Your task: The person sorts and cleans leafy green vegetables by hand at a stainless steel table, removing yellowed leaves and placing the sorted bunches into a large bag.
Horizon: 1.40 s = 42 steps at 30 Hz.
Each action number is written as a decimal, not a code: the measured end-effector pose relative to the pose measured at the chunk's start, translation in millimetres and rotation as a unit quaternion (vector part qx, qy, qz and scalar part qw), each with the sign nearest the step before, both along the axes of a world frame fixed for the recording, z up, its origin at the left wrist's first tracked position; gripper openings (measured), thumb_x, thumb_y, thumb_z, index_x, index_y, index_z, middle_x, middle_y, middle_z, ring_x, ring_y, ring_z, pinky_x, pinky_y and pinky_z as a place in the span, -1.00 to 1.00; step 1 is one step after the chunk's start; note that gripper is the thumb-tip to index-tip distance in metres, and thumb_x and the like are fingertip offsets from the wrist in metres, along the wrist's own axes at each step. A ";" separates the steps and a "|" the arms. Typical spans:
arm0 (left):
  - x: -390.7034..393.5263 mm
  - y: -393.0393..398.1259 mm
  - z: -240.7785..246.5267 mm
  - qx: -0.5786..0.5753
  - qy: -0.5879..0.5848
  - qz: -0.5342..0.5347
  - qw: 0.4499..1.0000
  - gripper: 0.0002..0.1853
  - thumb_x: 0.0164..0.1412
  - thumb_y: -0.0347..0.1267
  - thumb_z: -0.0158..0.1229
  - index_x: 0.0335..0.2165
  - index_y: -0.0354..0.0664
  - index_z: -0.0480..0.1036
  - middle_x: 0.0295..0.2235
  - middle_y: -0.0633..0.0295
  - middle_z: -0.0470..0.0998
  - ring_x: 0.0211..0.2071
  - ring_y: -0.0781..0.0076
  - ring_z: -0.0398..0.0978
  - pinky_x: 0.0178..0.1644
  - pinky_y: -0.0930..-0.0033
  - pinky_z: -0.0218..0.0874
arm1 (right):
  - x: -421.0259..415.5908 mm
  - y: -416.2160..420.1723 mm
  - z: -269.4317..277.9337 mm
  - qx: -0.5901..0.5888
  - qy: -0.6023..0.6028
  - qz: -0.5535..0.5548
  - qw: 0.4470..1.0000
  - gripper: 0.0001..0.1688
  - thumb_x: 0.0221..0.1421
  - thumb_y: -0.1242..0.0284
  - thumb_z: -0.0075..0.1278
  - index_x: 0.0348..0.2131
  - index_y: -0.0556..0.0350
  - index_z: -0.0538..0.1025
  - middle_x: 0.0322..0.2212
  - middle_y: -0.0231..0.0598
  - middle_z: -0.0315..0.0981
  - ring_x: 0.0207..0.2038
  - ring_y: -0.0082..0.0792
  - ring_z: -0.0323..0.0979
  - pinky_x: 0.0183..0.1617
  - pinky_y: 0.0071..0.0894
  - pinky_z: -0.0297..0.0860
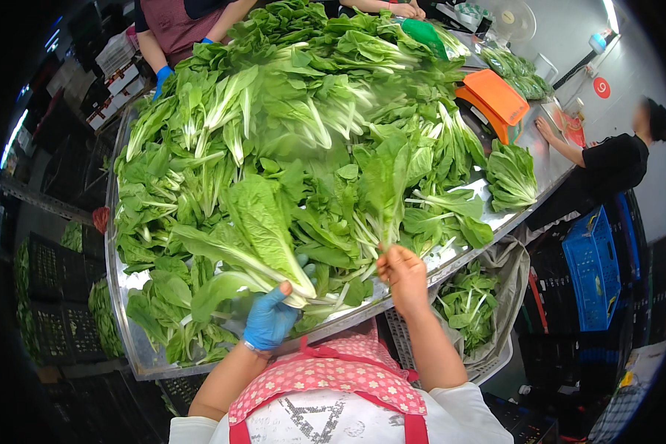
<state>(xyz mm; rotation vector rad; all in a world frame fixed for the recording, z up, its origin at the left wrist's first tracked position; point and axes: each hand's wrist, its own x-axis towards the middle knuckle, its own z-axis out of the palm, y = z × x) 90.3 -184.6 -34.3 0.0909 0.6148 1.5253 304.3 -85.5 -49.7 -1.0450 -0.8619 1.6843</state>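
My left hand (272,319), in a blue glove with the thumb tip bare, grips the white base of a head of leafy greens (263,222) with long pale stems. The leaves of that head fan up and to the left over the metal table. Bare, my right hand (402,272) pinches the stem end of a single upright green leaf (386,183) between thumb and fingers. Loose leaves and stems (338,288) lie between the two hands. Behind them, a large heap of leafy greens (222,111) covers much of the metal table (333,324).
An orange scale (494,100) stands at the back right, near a separate head of greens (511,175). Below the right table edge is a lined basket of leaves (469,305). A blue crate (591,272) is farther right. Co-workers stand across the table and at the right.
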 end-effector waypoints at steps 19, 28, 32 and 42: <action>13.8 9.9 -30.7 -0.070 -0.106 -0.029 0.991 -0.43 0.04 -0.47 0.06 0.05 -0.29 0.12 -0.03 0.03 0.31 0.01 0.14 0.29 0.10 0.09 0.14 | 12.9 42.8 -35.5 0.262 -0.593 -0.011 0.761 -0.76 -0.16 0.38 0.15 -0.47 0.19 0.52 -0.51 -0.16 0.43 -0.44 -0.20 0.40 -0.37 -0.26 0.32; -13.9 -9.0 2.3 0.006 0.006 0.021 1.000 -0.33 -0.11 -0.43 0.19 0.03 -0.19 0.17 -0.08 0.13 0.38 -0.09 0.19 0.36 0.01 0.12 0.21 | 7.6 56.6 -28.7 0.185 -0.401 -0.003 0.897 -0.74 -0.08 0.45 0.08 -0.37 0.29 0.48 -0.56 -0.20 0.44 -0.55 -0.42 0.38 -0.45 -0.45 0.30; -21.3 -16.1 -13.3 -0.006 -0.018 0.028 0.999 -0.32 -0.11 -0.42 0.20 0.03 -0.21 0.15 -0.07 0.14 0.37 -0.09 0.20 0.37 0.02 0.13 0.20 | 1.9 57.9 -25.9 0.115 -0.328 0.008 0.938 -0.70 -0.02 0.44 0.05 -0.30 0.34 0.47 -0.61 -0.33 0.42 -0.57 -0.60 0.31 -0.50 -0.58 0.27; -25.8 -28.3 -10.0 0.006 -0.062 0.037 0.997 -0.30 -0.05 -0.48 0.13 0.09 -0.22 0.07 -0.01 0.08 0.30 0.00 0.11 0.27 0.10 0.08 0.10 | -23.2 37.7 34.3 0.146 -0.154 -0.055 0.976 -0.73 0.09 0.47 -0.04 -0.24 0.33 0.41 -0.52 -0.35 0.40 -0.53 -0.63 0.34 -0.51 -0.67 0.29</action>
